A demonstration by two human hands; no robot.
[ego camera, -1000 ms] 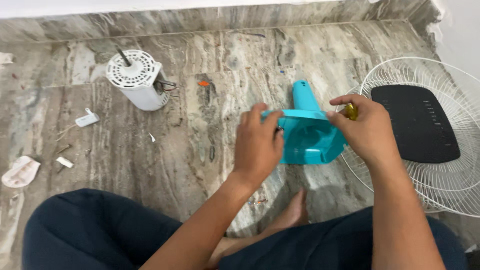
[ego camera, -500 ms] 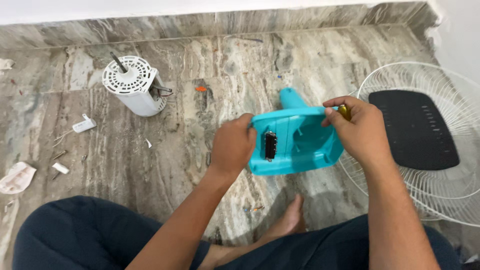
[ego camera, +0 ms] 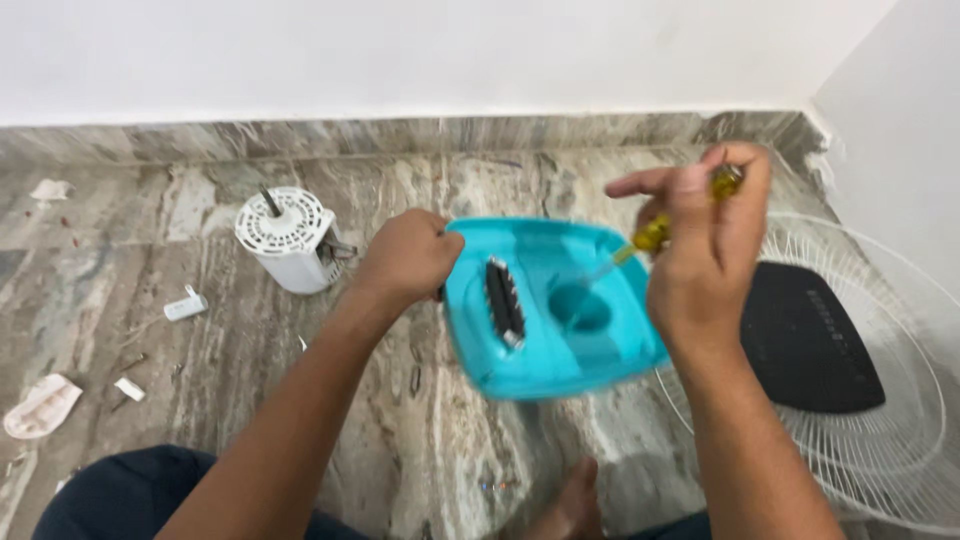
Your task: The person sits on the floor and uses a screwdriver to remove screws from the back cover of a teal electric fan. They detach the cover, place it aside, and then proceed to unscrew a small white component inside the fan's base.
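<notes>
The turquoise fan base (ego camera: 550, 330) is held above the marble floor (ego camera: 400, 420), hollow underside up. The left hand (ego camera: 405, 258) has its fingers clamped on the base's left edge; the right hand (ego camera: 700, 250) pinches a yellow-handled screwdriver (ego camera: 655, 232), tip angled into the central well. This looks like screw work, needing a steady base and an aligned tip.

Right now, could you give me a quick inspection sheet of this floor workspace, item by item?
Surface: grey veined marble floor, person seated on it.
Job's things: turquoise plastic housing, hollow side up, dark strip part inside; yellow-handled screwdriver pointing into it.
Clutter: white motor unit; small white bits; crumpled scrap.
Hands: left hand grips the housing's edge; right hand holds the screwdriver.
Cables: short wires at the motor unit.
Surroundings: white wire fan guard holding a black panel; white wall.
</notes>
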